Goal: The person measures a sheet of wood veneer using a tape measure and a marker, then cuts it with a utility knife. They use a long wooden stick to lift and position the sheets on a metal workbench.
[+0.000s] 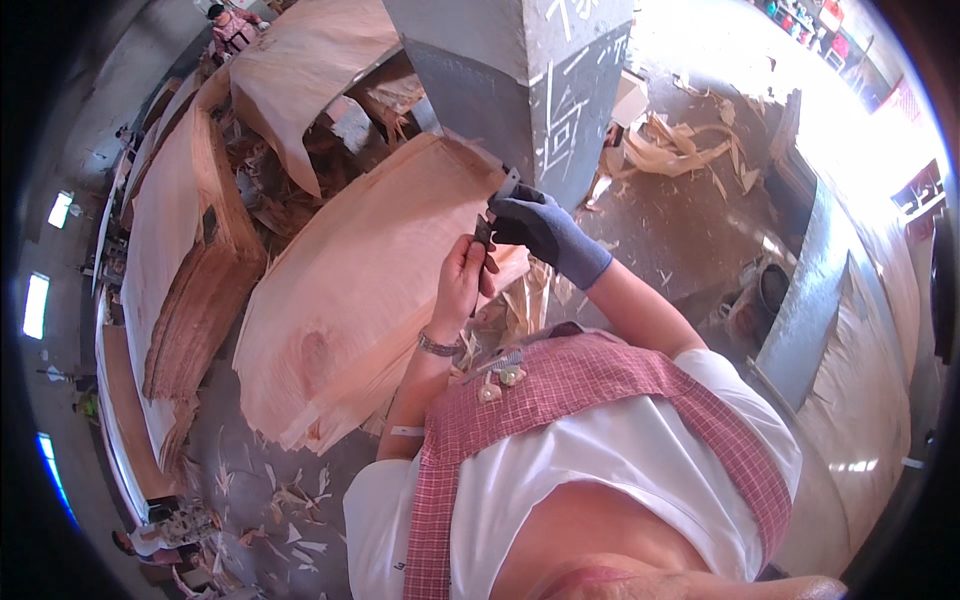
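Note:
My left hand (467,278) is bare, with a wristband at the wrist. Its fingers are closed round a narrow dark object (483,230), whose kind I cannot make out. Close beside it, my right hand (540,228) wears a blue-grey glove with a dark palm. Those gloved fingers are bent round a small flat grey piece (509,184) that looks like metal. Both hands are in front of my chest, above the near edge of a stack of thin wood veneer sheets (370,250).
A grey pillar (490,75) with white markings rises just beyond the hands. Thick veneer stacks (205,270) stand at left. Scraps (680,150) litter the floor at right, near a metal-edged surface (815,290). Another person (233,30) is at the far left.

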`<state>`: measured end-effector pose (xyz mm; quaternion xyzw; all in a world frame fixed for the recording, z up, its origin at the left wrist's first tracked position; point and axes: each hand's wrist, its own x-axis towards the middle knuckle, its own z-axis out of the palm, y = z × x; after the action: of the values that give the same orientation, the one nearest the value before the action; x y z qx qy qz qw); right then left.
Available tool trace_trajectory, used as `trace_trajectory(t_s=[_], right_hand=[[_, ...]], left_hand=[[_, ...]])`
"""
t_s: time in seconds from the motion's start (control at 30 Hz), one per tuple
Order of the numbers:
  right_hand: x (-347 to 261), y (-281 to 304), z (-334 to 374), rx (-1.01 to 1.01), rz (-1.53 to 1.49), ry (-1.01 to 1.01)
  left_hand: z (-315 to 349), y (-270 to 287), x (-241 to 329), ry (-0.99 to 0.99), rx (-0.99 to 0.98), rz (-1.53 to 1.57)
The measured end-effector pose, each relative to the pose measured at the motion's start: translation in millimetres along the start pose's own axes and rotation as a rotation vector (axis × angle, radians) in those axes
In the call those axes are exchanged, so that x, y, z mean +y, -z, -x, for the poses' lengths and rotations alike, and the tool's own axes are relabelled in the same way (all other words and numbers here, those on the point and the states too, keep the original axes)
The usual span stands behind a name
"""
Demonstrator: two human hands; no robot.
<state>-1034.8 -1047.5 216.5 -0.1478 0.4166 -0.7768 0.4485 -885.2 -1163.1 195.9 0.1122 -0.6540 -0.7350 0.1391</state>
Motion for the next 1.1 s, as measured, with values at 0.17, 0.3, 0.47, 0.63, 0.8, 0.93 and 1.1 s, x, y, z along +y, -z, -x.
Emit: trace_trajectory(t_s=[0.17, 0.3, 0.47, 0.63, 0.8, 0.93, 1.1], right_hand=[[-2.4, 3.2, 8.1, 0.059, 0.047, 0.021], [-0.3, 0.5, 8.5, 0.057, 0.043, 0.040], [3.5, 2.4, 8.7, 0.054, 0.028, 0.049], [6.6, 4.0, 9.0, 0.045, 0.117, 0.131], [3.7, 5.3, 9.7, 0.056, 0.110, 0.099], [1.0, 4.0, 10.5, 0.064, 0.127, 0.095], [6.2, 3.9, 6.2, 0.104, 0.240, 0.172]], left_hand=[[-3.4, 0.1, -8.4, 0.040, 0.004, -0.048], [-2.3, -0.7, -10.6, 0.056, -0.005, -0.002], [-3.9, -2.1, -11.0, 0.055, -0.006, -0.004], [-6.3, -2.5, -14.8, 0.063, -0.013, -0.015], [-7.2, -2.3, -14.0, 0.068, -0.040, -0.013], [-8.7, 0.2, -15.0, 0.074, -0.058, 0.001], [-11.2, 2.0, -17.8, 0.082, -0.048, -0.003]])
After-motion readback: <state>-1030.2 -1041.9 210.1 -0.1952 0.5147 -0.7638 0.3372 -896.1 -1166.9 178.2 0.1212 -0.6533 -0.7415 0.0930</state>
